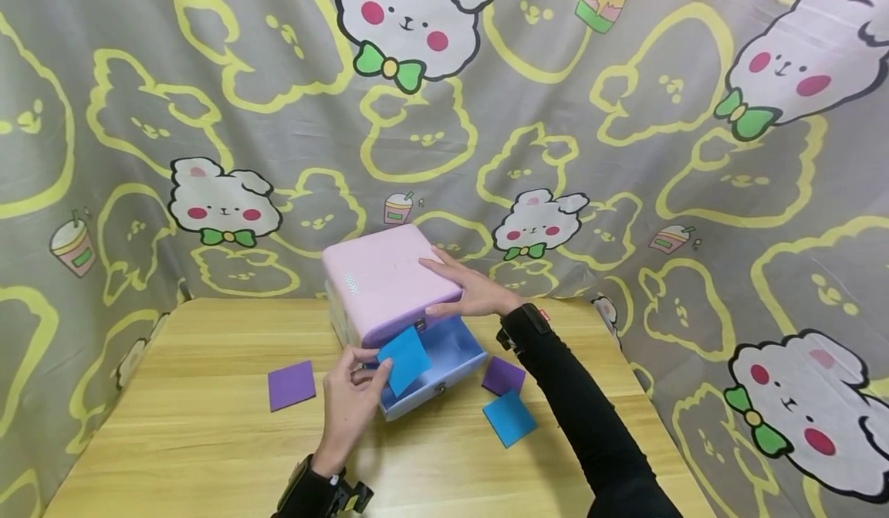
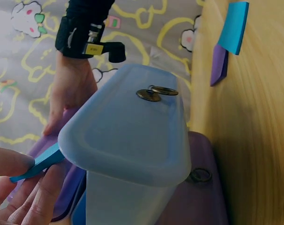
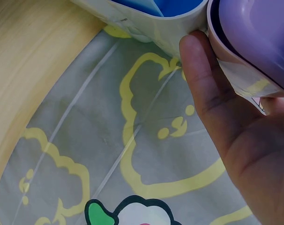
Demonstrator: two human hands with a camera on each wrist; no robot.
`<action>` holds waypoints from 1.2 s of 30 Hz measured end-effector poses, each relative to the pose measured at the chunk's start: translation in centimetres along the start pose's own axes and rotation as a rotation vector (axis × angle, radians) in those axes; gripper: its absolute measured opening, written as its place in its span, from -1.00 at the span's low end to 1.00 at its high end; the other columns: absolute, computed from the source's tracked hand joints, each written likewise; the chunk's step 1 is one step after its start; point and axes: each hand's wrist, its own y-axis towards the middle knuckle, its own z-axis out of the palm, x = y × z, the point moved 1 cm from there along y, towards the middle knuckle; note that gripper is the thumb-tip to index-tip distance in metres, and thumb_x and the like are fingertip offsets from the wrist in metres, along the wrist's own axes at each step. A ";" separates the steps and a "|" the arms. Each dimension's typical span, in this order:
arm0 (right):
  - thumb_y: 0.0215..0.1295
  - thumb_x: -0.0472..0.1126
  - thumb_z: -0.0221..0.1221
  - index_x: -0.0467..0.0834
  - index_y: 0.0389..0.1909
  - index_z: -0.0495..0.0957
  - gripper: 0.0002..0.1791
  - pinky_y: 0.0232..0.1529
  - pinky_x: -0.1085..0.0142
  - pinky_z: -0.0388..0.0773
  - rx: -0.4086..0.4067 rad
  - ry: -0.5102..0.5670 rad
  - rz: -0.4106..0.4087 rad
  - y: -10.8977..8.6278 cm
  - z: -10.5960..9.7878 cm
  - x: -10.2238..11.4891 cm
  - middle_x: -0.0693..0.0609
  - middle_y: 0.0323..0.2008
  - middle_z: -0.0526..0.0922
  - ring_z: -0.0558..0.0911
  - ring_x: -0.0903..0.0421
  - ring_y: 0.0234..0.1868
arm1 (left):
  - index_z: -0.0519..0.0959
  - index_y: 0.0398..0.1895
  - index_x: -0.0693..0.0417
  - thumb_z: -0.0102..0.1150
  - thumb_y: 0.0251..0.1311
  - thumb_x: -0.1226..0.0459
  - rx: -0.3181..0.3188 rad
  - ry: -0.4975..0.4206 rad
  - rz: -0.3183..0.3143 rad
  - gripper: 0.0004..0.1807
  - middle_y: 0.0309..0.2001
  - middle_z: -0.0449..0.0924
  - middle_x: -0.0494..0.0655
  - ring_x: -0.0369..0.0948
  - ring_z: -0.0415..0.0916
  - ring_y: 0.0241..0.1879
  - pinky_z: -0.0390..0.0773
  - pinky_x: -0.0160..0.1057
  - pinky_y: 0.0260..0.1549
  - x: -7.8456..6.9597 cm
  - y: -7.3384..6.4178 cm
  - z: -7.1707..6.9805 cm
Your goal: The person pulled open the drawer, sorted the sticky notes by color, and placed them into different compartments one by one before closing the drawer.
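Note:
My left hand [image 1: 347, 406] pinches a blue square sheet [image 1: 405, 360] between thumb and fingers, over the left part of a pulled-out drawer. The drawer [image 1: 424, 401] is pale blue, with a metal ring pull [image 2: 163, 90] on its front. It belongs to a small drawer box with a pink top [image 1: 389, 271], which stands at an angle. On the box's right side rests my right hand [image 1: 479, 290], fingers spread over the top and thumb near the front edge. The right wrist view shows the thumb [image 3: 198, 65] straight against the side.
A purple square [image 1: 292, 385] lies on the wooden table left of the box. To the right, another purple square [image 1: 503, 377] is partly under a blue square [image 1: 510, 418]. A patterned grey curtain [image 1: 430, 140] hangs behind and at both sides.

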 end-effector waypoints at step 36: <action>0.14 0.37 0.33 0.53 0.55 -0.06 0.03 0.50 -0.37 0.12 0.012 -0.010 -0.014 -0.1 0.0 -0.1 0.28 0.67 -0.31 -0.05 -0.10 0.68 | 0.61 -0.26 0.23 0.42 0.16 0.39 0.007 0.031 0.005 -0.83 -0.17 0.75 0.22 -0.04 0.79 -0.38 0.72 -0.40 -0.48 0.6 0.1 2.5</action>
